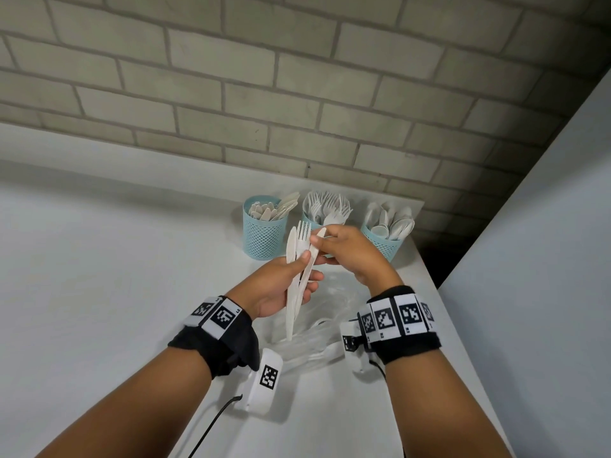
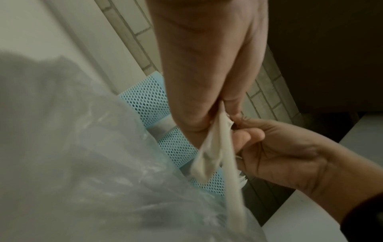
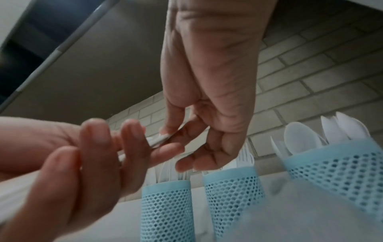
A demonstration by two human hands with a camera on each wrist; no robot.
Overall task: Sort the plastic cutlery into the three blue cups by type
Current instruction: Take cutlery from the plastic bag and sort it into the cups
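left hand [image 1: 281, 285] wrapped round a small fan of white cutlery [image 1: 299, 259], handles down, heads up, likely so types can be read at a glance. right hand [image 1: 347, 252] pinching the tip of one knife [image 1: 314, 251] in that fan, apparently to draw it free. behind on the worktop [image 1: 99, 259], three blue cups: knives [image 1: 264, 229], forks [image 1: 325, 209], spoons [image 1: 386, 233]. clear plastic bag [image 1: 317, 345] lying under the wrists, with more pieces inside, it seems.
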